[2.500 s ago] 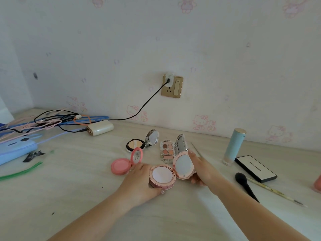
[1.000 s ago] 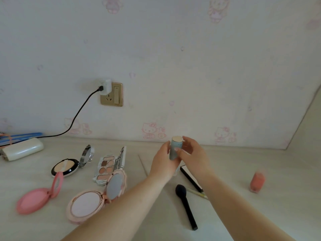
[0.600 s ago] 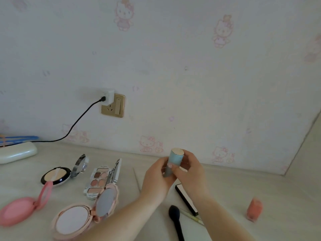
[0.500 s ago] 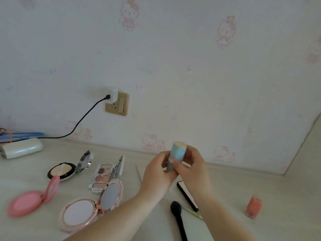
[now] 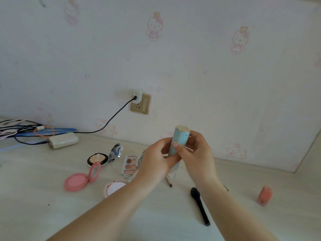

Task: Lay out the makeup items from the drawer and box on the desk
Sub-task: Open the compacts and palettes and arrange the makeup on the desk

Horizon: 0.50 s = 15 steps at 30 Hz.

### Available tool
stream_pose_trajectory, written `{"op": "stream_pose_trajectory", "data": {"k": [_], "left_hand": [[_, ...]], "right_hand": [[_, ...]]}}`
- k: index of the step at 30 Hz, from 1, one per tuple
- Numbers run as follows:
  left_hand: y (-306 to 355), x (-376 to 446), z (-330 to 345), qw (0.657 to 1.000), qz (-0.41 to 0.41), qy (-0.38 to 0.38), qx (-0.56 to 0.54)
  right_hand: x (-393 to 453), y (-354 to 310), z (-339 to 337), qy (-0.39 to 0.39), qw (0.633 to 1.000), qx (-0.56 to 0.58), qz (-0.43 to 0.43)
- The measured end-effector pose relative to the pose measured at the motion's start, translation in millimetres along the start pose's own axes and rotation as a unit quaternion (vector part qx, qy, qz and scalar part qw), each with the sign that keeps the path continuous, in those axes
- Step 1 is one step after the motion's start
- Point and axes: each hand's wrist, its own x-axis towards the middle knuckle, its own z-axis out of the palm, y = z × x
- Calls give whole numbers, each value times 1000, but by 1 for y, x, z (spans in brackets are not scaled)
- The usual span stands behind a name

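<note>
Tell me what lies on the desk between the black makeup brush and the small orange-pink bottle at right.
In the head view, the desk between the black brush and the orange-pink bottle is mostly covered by the right forearm; the part showing is bare, save a thin dark tip near the arm.

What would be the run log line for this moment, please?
step: holding tube | left hand: grips blue tube | right hand: grips tube | tube: upright, above desk

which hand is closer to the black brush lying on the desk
Right. The right hand grips the blue tube almost straight above the black brush; the left hand, also on the tube, is further off to the left.
</note>
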Motion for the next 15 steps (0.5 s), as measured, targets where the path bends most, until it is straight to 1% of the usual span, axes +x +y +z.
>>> {"op": "stream_pose_trajectory", "data": {"k": [3, 5, 8, 10, 12, 15], "left_hand": [[-8, -6, -11, 1000, -20, -10, 4], [-19, -14, -16, 999, -34, 1, 24], [-25, -18, -23, 998, -49, 20, 19], [-23, -16, -27, 998, -53, 34, -10], [-16, -12, -28, 996, -56, 43, -45], [-10, -1, -31, 998, -46, 42, -17]], "right_hand": [[9, -25, 2, 22, 999, 27, -33], [19, -47, -7, 35, 997, 30, -61], [29, -67, -18, 3, 996, 39, -75], [29, -59, -20, -27, 997, 30, -60], [28, -40, -22, -43, 999, 6, -25], [31, -5, -25, -44, 997, -41, 41]]}}
